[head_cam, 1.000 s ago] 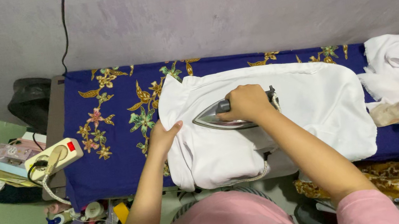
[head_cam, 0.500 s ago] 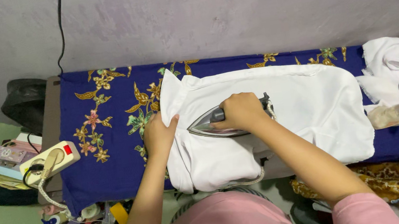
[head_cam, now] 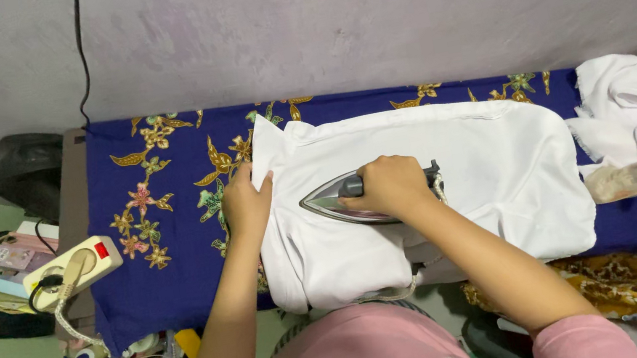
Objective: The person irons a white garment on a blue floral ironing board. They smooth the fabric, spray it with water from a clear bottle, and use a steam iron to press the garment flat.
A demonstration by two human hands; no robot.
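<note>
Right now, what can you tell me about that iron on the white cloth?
The iron has a shiny silver body that tapers to a pointed nose aimed at the person's left, with a dark handle on top. It lies flat, soleplate down, on the white garment spread over the blue flowered cover. The right hand wraps the handle and hides its rear. The left hand presses the cloth beside the nose, not touching the iron.

Garment [head_cam: 471, 172]: plain white. Cloth [head_cam: 185, 251] under it: deep blue, gold and green floral print. Iron [head_cam: 335, 199]: silver with dark grey handle. Power strip [head_cam: 81, 263]: cream, red switch. Crumpled cloth [head_cam: 631, 108]: white. Wall [head_cam: 361, 19]: greyish lilac, mottled.
</note>
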